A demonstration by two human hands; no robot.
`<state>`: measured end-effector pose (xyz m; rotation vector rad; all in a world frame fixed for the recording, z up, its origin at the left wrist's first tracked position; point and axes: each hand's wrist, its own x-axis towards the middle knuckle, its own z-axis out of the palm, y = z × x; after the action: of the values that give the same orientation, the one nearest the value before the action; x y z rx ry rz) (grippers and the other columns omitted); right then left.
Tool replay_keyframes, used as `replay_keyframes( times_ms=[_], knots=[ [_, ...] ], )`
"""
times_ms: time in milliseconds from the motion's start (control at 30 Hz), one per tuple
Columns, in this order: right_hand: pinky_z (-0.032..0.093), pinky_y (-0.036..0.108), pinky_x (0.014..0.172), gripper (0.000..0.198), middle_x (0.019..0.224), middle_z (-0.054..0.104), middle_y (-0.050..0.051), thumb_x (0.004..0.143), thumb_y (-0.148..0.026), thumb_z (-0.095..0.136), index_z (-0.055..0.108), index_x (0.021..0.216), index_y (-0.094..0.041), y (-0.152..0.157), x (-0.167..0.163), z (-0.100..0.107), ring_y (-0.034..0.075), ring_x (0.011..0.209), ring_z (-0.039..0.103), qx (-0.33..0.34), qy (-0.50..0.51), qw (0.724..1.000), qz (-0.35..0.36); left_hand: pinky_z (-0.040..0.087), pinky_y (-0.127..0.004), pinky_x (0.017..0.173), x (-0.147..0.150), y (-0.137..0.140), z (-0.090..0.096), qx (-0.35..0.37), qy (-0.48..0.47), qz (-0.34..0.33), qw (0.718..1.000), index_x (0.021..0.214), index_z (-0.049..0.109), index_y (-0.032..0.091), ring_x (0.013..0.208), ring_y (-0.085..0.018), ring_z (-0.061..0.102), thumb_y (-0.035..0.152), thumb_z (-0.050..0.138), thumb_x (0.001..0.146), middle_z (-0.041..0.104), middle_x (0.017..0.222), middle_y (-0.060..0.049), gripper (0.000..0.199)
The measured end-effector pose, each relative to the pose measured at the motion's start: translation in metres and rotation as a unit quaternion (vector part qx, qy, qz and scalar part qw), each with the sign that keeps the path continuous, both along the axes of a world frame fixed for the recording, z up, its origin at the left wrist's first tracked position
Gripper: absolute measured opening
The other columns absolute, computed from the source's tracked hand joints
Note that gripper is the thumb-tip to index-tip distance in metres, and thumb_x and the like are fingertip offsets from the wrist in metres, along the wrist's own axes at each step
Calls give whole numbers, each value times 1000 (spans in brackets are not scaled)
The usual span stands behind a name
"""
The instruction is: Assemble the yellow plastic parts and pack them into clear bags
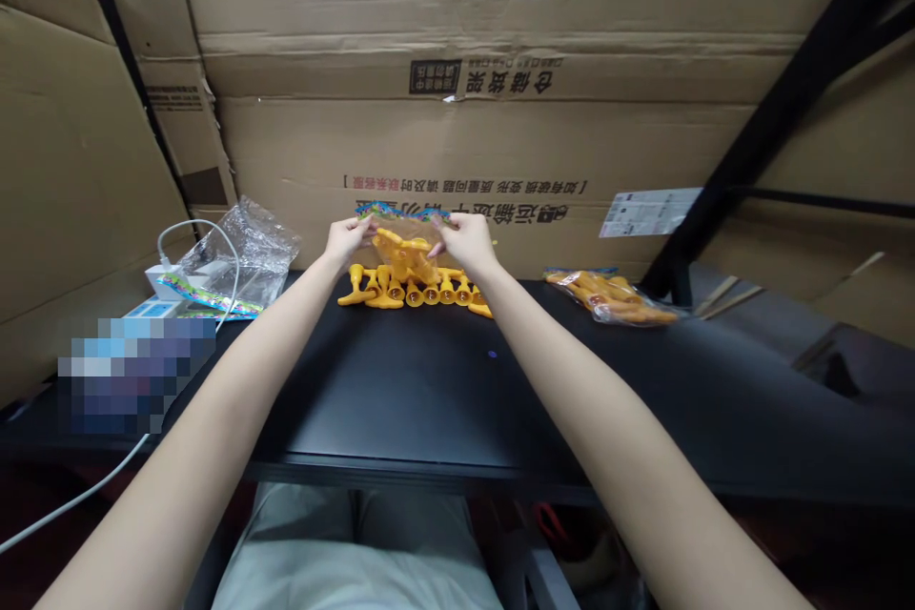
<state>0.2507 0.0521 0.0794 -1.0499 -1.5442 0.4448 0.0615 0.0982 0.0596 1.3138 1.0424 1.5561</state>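
Observation:
A clear plastic bag point(406, 251) with a colourful printed top edge hangs between my two hands over the back of the table. Several yellow plastic pieces lie inside it. My left hand point(349, 240) pinches its left top corner, and my right hand point(466, 243) grips the right one. Just below and behind the bag, a row of yellow T-shaped plastic pieces point(433, 294) stands on the black table point(400, 391), some with round hollow ends facing me. The bag hides part of that row.
To the right lies another clear bag point(607, 295) of yellow pieces. At left are crumpled clear packaging point(250, 248), a white cable point(235, 257) and a blurred-out item point(135, 376). Cardboard point(472, 143) walls the back; a black metal post point(772, 124) slants at right.

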Motion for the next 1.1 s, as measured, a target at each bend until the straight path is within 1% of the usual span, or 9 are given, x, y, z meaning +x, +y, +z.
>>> replay_keyframes(
  times_ms=[167, 233, 333, 467, 600, 767, 933, 1033, 1100],
  knots=[
    [44, 22, 39, 52, 43, 47, -3, 68, -69, 60, 59, 63, -18, 11, -4, 14, 18, 43, 63, 31, 20, 999, 14, 53, -25, 72, -1, -2, 6, 23, 15, -14, 1000, 82, 68, 14, 92, -17, 64, 51, 69, 71, 71, 88, -7, 39],
    [45, 24, 38, 53, 48, 51, -2, 68, -70, 60, 63, 70, -17, 18, -5, 18, 19, 45, 64, 36, 35, 999, 18, 52, -25, 71, -1, -2, 11, 24, 9, -13, 1000, 85, 69, 15, 91, -16, 64, 54, 69, 69, 70, 86, -7, 42],
    [50, 27, 43, 57, 67, 64, 3, 73, -69, 55, 68, 92, -17, 27, -7, 23, 20, 55, 67, 69, 67, 995, 28, 52, -25, 72, -2, -4, 19, 29, -17, -22, 999, 90, 69, 17, 88, -15, 63, 56, 69, 69, 68, 83, -4, 45],
    [56, 31, 54, 56, 95, 68, 6, 80, -64, 49, 65, 112, -22, 28, -13, 30, 21, 74, 69, 122, 62, 989, 58, 51, -32, 80, -5, -8, 28, 34, -39, -54, 997, 100, 67, 19, 90, -14, 62, 54, 67, 73, 69, 91, -5, 44],
    [59, 34, 70, 45, 112, 64, 5, 87, -54, 47, 63, 118, -26, 16, -21, 36, 21, 95, 66, 196, 36, 978, 55, 47, -40, 88, -9, -10, 37, 84, -64, -58, 993, 108, 63, 23, 109, -19, 57, 50, 64, 78, 65, 115, -8, 40],
    [52, 42, 92, 39, 124, 57, 0, 92, -35, 42, 55, 128, -32, -6, -21, 41, 20, 118, 53, 285, -31, 956, 53, 40, -46, 95, -24, -9, 54, 159, -64, -25, 985, 111, 61, 24, 121, -23, 50, 44, 57, 83, 58, 126, -5, 34],
    [45, 46, 101, 45, 132, 53, -1, 89, -23, 38, 54, 129, -33, -36, -15, 24, 22, 128, 44, 292, -65, 953, 37, 37, -47, 98, -43, -30, 54, 186, -78, -9, 980, 112, 63, 20, 122, -25, 49, 39, 41, 87, 61, 120, -2, 38],
    [44, 45, 100, 48, 127, 58, 1, 86, -20, 31, 62, 122, -28, -45, -13, 0, 22, 126, 47, 258, -17, 965, 34, 42, -45, 94, -43, -54, 41, 158, -99, -7, 983, 97, 67, 19, 115, -25, 56, 45, 43, 84, 67, 108, -2, 38],
    [44, 44, 99, 48, 121, 63, 3, 82, -20, 31, 68, 112, -24, -43, -12, -17, 23, 122, 51, 222, 50, 972, 63, 49, -39, 86, -38, -66, 29, 113, -129, -15, 985, 83, 65, 18, 103, -22, 62, 50, 49, 81, 69, 94, -4, 36]
  ],
)
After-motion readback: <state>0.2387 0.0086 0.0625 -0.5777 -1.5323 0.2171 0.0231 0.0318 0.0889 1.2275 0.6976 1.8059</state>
